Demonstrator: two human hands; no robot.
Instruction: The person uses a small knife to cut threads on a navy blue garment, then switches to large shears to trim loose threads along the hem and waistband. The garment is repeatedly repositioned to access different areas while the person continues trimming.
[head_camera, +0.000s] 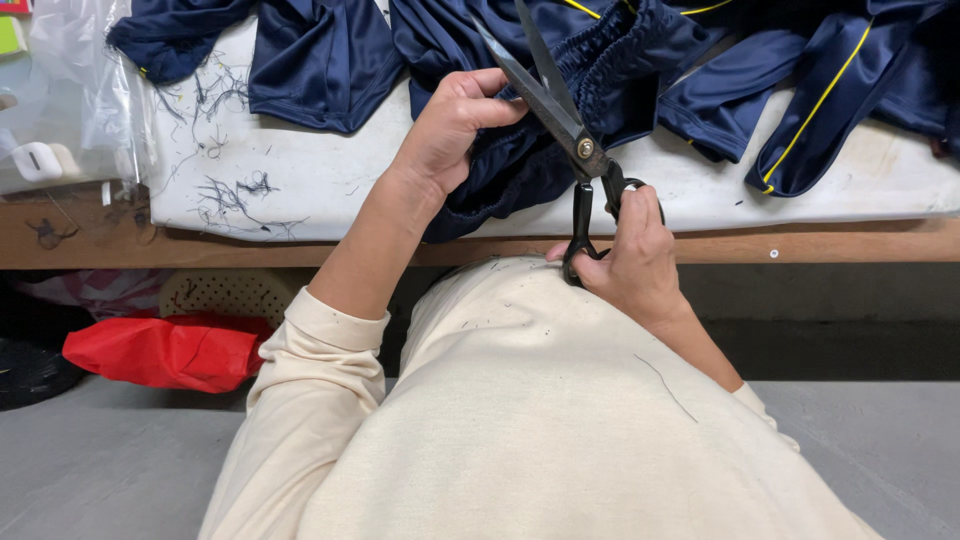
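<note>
Head view. Left hand (450, 125) bunching a fold of the navy garment (520, 165) at its gathered band, probably keeping the cloth taut and raised for the blades. Left grip pressed together, pinching the fabric between thumb and curled fingers, knuckles turned toward the camera. Just right of that grip, touching the same fold, black scissors (560, 110) lying slanted, blades parted in a narrow V and pointing away over the cloth, pivot sitting just above the right hand. Right hand (635, 260) working the loops, fingers threaded through the handles and closed around them, thumb in the nearer loop; handles spread only a little, matching the slightly open blades. Right grip hanging off the near edge of the surface (300, 190), above the lap, likely so the wrist can swing freely while the blades stay level with the cloth.

Garment spilling over the surface edge between the two grips, more navy pieces with yellow piping (830, 90) lying beyond the right grip, well apart from it. Beyond and left of the left grip, dark thread clippings (235, 190) scattering over the white cover. Far left, clear plastic bags (70, 80). Below the left forearm, under the surface, a red bag (165, 350) resting on the floor. Cream sleeves (320, 350) covering both arms.
</note>
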